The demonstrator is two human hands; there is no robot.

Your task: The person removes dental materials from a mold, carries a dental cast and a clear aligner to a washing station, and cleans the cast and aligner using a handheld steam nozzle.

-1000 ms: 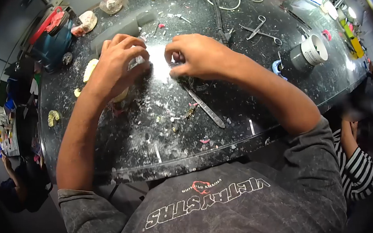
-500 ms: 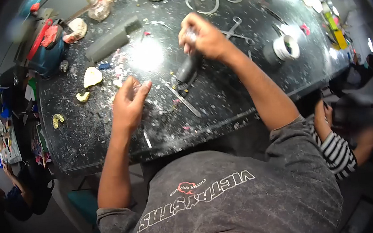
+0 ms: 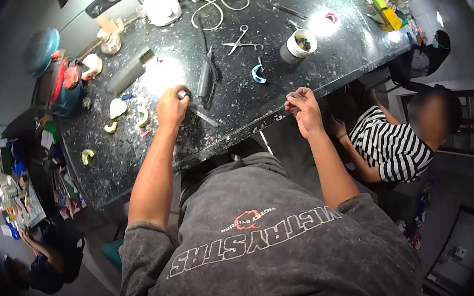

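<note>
My left hand (image 3: 172, 110) is over the table, fingers curled round a small, partly shiny thing too covered to name. Just right of it lies a flat metal spatula (image 3: 204, 116). Beyond that is a black rotary handpiece (image 3: 205, 81) with its cord. Off the table's front edge, my right hand (image 3: 305, 113) has thumb and fingertips drawn together; what they pinch, if anything, is too small to tell. On the tabletop between the hands and the back sit a blue curved piece (image 3: 258, 75) and scissor-like metal forceps (image 3: 243, 43).
Pale yellow arch-shaped pieces (image 3: 143, 117) and a rounded pale lump (image 3: 118, 107) lie to the left. A grey block (image 3: 130, 72) is behind them. A white cup (image 3: 296, 49) holds small items at right. Someone in a striped shirt (image 3: 393, 144) sits close on the right.
My right hand has left the area above the handpiece and come back to the table's front edge. My left hand has closed more, near the spatula. The view has turned rightward.
</note>
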